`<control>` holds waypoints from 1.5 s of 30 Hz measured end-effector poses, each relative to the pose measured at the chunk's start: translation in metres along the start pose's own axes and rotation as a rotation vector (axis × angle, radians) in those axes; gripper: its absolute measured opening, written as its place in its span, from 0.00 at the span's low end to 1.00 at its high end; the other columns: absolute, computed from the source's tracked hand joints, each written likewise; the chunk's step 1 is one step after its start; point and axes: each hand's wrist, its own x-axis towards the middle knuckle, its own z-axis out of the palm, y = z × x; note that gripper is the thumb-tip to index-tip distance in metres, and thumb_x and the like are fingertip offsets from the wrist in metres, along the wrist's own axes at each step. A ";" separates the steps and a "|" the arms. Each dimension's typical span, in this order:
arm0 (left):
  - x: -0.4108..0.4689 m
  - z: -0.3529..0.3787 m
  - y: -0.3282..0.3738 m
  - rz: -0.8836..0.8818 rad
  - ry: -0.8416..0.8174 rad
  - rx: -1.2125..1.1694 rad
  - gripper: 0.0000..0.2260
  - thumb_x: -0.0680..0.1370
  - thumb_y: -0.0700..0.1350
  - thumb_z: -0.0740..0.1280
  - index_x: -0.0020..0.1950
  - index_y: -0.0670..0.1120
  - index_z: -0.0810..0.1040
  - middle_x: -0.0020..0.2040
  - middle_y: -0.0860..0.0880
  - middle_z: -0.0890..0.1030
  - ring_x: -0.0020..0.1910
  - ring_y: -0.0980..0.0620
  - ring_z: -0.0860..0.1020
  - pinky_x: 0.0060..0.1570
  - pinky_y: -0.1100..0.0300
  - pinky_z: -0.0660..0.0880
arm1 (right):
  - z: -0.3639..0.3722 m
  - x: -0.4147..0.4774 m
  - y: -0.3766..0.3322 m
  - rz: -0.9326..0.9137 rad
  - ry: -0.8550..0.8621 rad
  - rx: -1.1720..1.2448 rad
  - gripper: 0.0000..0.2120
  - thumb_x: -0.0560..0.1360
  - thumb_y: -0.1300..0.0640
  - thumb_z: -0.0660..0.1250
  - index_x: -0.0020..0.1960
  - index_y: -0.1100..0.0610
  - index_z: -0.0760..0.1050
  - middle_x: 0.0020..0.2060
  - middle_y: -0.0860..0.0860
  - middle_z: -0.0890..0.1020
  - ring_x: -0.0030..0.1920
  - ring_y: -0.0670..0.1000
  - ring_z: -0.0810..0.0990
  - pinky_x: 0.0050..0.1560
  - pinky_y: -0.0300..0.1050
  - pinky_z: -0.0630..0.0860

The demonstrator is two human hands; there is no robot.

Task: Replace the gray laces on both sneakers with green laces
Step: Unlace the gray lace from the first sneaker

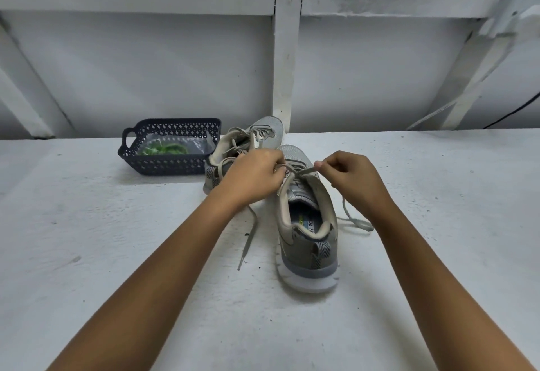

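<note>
laces first: i see my left hand [252,178] and right hand [352,181] each pinching the gray lace [305,171] above the near sneaker [308,233], which stands on the white table [117,253], the other sneaker [257,137] just behind, green laces [163,148] in the dark basket [175,122] beside it.

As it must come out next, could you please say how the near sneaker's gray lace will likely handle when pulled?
Probably floppy: the gray lace trails in slack curves on the table. Likely light: the left hand and right hand lift it with a mere pinch. The near sneaker might shift if tugged.
</note>
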 end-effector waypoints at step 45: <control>-0.050 0.035 0.024 -0.371 0.016 -0.531 0.26 0.72 0.42 0.65 0.70 0.52 0.66 0.65 0.50 0.70 0.61 0.52 0.70 0.55 0.60 0.66 | 0.006 0.045 0.009 0.270 -0.398 0.032 0.07 0.78 0.61 0.63 0.42 0.59 0.76 0.38 0.56 0.78 0.37 0.49 0.76 0.38 0.40 0.76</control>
